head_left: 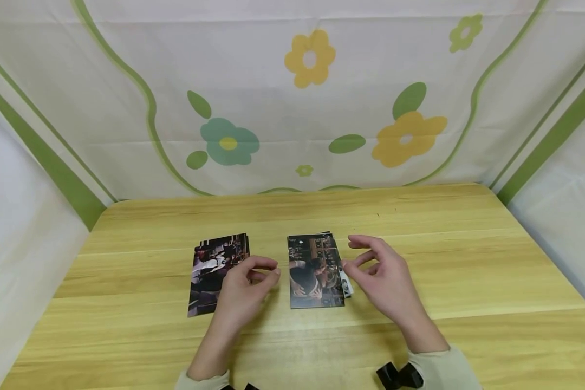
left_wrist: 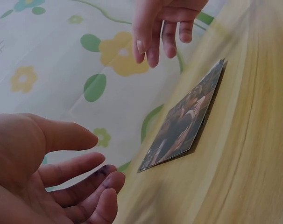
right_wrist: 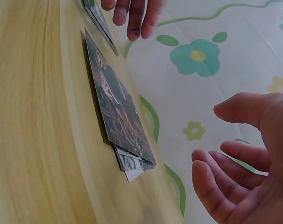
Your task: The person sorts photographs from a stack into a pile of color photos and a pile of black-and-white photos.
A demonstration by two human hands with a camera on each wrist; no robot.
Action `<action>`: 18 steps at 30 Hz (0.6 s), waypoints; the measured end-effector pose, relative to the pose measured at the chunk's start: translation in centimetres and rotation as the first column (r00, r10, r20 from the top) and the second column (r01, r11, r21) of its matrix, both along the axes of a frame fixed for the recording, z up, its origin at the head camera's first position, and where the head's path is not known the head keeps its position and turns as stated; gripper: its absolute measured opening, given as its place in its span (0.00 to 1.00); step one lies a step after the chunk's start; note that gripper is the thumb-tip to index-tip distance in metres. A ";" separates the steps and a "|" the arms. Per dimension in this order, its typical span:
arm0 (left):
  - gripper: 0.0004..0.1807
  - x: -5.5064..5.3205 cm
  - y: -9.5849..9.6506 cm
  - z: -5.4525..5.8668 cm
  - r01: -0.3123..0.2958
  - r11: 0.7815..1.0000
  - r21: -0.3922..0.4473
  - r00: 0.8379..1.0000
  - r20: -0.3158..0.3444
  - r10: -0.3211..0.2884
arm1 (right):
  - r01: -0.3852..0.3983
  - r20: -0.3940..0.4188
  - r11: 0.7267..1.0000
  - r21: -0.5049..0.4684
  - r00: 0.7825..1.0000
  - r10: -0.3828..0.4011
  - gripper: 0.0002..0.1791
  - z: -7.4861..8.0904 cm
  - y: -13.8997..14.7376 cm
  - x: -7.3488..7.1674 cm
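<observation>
Two stacks of photo prints lie on the wooden table. The right stack of photos (head_left: 314, 281) shows a dark bar scene on top, with a pale print jutting out at its right edge. My right hand (head_left: 382, 276) hovers by that edge, thumb and fingers apart and holding nothing. Over the right side of the left stack of photos (head_left: 207, 276) is my left hand (head_left: 248, 287), its fingers loosely bent with nothing between them. In the right wrist view, the prints (right_wrist: 118, 102) lie slightly fanned, a white corner (right_wrist: 134, 174) poking out below.
The wooden table (head_left: 127, 336) ends against a white cloth backdrop (head_left: 273, 108) with printed flowers. Similar cloth hangs at the left and right sides. Black wrist devices (head_left: 400, 376) sit at the sleeve cuffs.
</observation>
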State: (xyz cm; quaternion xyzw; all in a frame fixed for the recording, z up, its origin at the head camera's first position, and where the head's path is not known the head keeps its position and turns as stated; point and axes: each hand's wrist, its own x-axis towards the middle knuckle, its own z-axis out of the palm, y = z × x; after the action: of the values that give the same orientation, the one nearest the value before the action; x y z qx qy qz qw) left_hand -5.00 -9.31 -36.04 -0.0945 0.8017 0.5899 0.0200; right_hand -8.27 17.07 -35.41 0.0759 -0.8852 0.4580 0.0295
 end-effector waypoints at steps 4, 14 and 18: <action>0.10 0.0 0.3 -0.2 0.003 1.000 -0.013 1.000 -0.006 -0.003 | -0.004 0.032 1.000 -0.005 0.999 0.004 0.27 -0.2 -0.1 -0.1; 0.10 -0.2 0.7 -0.9 0.009 1.000 -0.005 1.000 -0.007 -0.010 | -0.011 0.078 1.000 -0.027 0.997 0.013 0.28 -1.1 -0.3 -0.4; 0.10 -0.3 1.0 -1.1 -0.001 1.000 -0.003 1.000 -0.019 0.001 | -0.016 0.078 1.000 -0.023 0.997 0.017 0.28 -1.5 -0.4 -0.4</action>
State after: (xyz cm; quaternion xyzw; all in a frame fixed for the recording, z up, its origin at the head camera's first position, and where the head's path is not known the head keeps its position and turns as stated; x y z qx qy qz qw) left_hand -5.31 -8.31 -37.18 -0.0894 0.8028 0.5894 0.0117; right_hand -8.68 16.71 -36.87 0.0648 -0.8798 0.4708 -0.0083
